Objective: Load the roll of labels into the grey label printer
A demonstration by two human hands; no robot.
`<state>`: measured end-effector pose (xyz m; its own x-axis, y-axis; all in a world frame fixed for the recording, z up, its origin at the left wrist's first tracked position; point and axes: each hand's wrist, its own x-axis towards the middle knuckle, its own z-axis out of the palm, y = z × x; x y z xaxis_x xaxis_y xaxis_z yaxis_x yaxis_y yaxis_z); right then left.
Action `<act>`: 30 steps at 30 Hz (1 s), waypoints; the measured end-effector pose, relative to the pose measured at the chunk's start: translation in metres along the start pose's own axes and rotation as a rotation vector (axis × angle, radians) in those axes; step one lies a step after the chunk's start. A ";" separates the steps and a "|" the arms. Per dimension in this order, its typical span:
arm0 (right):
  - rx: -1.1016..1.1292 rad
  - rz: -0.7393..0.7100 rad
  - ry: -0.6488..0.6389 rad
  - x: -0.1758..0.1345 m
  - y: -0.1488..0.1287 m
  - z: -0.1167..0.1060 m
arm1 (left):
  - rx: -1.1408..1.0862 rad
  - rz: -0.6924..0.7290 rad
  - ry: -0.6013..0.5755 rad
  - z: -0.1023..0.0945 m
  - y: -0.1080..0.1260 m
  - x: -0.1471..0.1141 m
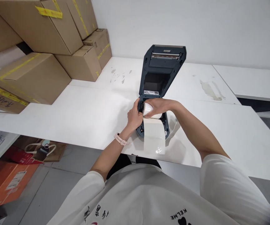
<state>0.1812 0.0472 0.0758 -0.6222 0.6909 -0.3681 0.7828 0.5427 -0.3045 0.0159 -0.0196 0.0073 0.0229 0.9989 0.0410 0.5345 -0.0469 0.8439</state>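
Note:
A dark blue-grey label printer (146,76) stands on the white table with its lid raised and leaning back. In its lower body lies a white label roll (148,109), its loose strip (154,134) hanging forward over the printer's front onto the table. My right hand (157,105) reaches in from the right, thumb and fingers closed around the roll. At the printer's left side my left hand (134,116) grips the edge of the body, close to the roll's end. Some of its fingertips are hidden inside the printer.
Cardboard boxes (78,62) with yellow tape are stacked at the left of the white table (90,109). A white wall (196,28) rises behind. Right of the printer runs a pale cable (174,129). An orange box (12,181) and a paper bag (57,151) are on the floor at left.

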 end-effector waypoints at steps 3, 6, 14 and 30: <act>-0.054 -0.036 0.089 -0.004 0.002 0.006 | 0.007 0.012 0.000 0.000 -0.001 0.000; -0.107 -0.094 0.256 -0.025 -0.005 0.017 | 0.008 0.018 0.006 0.001 -0.003 0.000; -0.068 -0.170 0.319 -0.088 -0.032 0.078 | -0.061 0.036 0.015 0.003 -0.005 -0.003; -0.159 -0.179 0.405 -0.092 -0.027 0.103 | -0.186 0.028 0.004 0.010 -0.016 0.001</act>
<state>0.2161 -0.0803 0.0269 -0.7182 0.6933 0.0598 0.6750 0.7149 -0.1823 0.0160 -0.0175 -0.0118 0.0318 0.9972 0.0680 0.3682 -0.0749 0.9267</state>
